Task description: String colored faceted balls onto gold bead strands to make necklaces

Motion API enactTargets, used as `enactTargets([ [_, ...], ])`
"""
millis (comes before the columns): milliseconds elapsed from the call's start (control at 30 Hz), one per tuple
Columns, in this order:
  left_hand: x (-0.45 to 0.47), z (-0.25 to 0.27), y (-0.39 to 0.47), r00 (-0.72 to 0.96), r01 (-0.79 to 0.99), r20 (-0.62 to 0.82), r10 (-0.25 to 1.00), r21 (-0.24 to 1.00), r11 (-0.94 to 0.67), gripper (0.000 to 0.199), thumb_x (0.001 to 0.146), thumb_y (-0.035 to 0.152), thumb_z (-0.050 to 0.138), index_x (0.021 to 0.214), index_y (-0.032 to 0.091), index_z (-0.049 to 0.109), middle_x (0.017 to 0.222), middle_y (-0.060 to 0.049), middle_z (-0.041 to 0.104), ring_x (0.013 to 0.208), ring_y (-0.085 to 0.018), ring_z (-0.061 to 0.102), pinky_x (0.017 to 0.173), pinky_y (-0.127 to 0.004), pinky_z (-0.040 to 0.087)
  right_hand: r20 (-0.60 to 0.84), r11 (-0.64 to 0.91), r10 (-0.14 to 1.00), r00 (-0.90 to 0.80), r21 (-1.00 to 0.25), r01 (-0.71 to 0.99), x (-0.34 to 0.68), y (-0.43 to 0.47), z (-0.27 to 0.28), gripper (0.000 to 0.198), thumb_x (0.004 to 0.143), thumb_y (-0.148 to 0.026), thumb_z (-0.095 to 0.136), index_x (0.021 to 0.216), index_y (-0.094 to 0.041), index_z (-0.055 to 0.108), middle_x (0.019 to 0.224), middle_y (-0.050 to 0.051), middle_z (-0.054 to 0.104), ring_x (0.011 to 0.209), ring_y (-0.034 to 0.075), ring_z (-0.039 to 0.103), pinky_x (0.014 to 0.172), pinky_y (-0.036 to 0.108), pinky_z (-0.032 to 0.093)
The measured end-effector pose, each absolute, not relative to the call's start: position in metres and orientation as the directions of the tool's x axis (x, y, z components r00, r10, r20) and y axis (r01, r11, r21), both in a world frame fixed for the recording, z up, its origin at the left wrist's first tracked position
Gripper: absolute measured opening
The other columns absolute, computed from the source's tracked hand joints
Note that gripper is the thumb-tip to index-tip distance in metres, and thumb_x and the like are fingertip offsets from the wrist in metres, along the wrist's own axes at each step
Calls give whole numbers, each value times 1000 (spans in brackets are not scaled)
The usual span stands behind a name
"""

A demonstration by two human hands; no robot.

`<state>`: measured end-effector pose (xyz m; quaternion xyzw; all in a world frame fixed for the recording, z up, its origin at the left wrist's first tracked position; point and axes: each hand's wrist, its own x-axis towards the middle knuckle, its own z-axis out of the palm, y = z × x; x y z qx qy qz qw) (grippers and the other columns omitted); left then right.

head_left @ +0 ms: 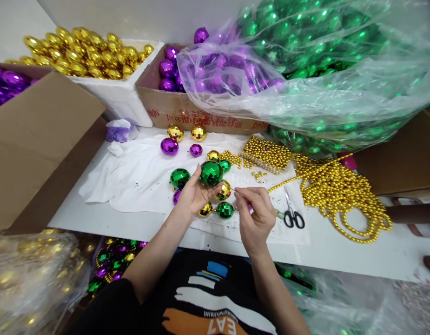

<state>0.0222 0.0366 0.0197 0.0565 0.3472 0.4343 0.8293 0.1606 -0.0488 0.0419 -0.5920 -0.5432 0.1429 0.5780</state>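
Observation:
My left hand holds a large green faceted ball between thumb and fingers, raised over the white cloth. Close to its right, my right hand is closed in a pinch on a thin needle-like piece, whose exact kind is too small to make out. A gold faceted ball sits by the left fingertips. Around the hands lies a loose ring of balls, among them a green one below and another green one at left. Part of a purple ball is hidden behind my right hand.
Black-handled scissors lie right of my hands. Beyond are a tray of small gold beads and heaped gold bead strings. Boxes of gold balls and purple balls, plus a bag of green balls, line the back.

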Motion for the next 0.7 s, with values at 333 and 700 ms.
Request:
enactTargets([
  [333,1,36,28,420,-667,-588,692,317,674,60,96,61,37,110,8,62,81,-14,73,59,-19,70,54,-28,61,693,551,696,188,-683,479,144,-39,63,21,91,-9,58,104,-24,64,95,4,71,84,16,67,65,28,53],
  [700,-27,33,23,414,-742,-540,732,266,615,61,98,60,33,109,8,62,84,-14,73,67,-19,70,59,-30,61,861,666,509,-14,-383,640,115,-30,78,30,87,-1,58,113,-17,62,93,7,74,84,15,70,71,25,56],
])
